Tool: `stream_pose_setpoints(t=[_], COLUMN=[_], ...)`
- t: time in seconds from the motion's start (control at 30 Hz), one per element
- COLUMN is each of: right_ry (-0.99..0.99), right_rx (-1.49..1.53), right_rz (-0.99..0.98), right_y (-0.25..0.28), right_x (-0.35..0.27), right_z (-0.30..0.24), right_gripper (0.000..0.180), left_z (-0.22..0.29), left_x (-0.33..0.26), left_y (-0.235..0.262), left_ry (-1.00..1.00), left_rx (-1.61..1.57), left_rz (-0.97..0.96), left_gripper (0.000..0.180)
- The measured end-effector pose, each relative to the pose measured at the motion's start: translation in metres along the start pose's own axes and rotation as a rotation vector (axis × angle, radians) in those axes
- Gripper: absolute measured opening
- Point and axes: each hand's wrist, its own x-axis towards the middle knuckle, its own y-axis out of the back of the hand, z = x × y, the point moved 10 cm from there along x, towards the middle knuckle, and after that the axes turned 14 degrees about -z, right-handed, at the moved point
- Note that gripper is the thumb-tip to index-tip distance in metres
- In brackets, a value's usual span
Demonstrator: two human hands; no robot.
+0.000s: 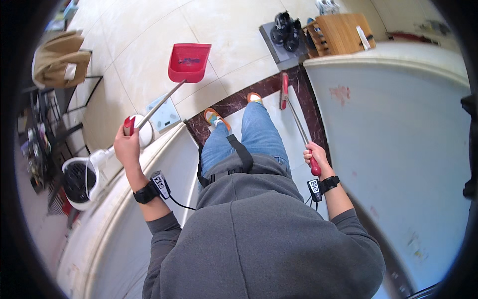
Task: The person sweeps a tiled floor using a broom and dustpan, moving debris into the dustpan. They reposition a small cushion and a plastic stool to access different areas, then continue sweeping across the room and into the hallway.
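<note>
Dustpan: the red plastic dustpan (188, 62), a scoop with raised side walls and an open front, hangs above the pale glossy floor tiles (144, 60), out ahead and to the left of the person's legs.
Dustpan handle: a thin, straight metal rod runs from the scoop down to a red end cap; the left hand (127, 144) is wrapped shut around it just below that cap.
Broom: a slim red brush head (284, 90) on a thin metal shaft, right of the dustpan and lower, its head near the dark marbled threshold strip (234, 102).
Broom grip: the right hand (314, 157) is closed in a fist around the rounded red grip at the shaft's end.
Wrists: each carries a black band with a small boxy device and a cable.
Person: soft grey hooded top, blue jeans, orange shoes (214, 117) standing on the dark strip below the dustpan.
Scale: a flat, pale square bathroom scale (163, 114) lies on the tiles just under the dustpan's rod.
Fan: a white round fan (77, 182) with a dark grille sits well left of the dustpan.
Shoes: black shoes (286, 28) rest on a grey mat to the dustpan's right, beside a wooden crate (341, 32).
</note>
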Motion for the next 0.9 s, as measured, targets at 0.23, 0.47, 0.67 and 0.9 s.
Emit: stream_pose_setpoints(t=[0.23, 0.47, 0.67, 0.9], right_ry=[0.094, 0.244, 0.183, 0.224], right_rx=[0.377, 0.249, 0.35, 0.006], right_rz=[0.15, 0.423, 0.424, 0.177], right_y=[0.086, 0.109, 0.021, -0.053], right_x=[0.037, 0.138, 0.196, 0.214], right_z=[0.07, 0.037, 0.006, 0.007], right_gripper=[0.008, 0.012, 0.014, 0.009], left_z=[0.006, -0.018, -0.016, -0.027], left_x=[0.061, 0.092, 0.116, 0.183], left_y=[0.013, 0.014, 0.023, 0.037], left_ry=[-0.084, -0.05, -0.076, -0.073], left_rx=[0.098, -0.128, -0.126, -0.123], left_rz=[-0.087, -0.185, -0.192, -0.244], left_gripper=[0.037, 0.025, 0.018, 0.021])
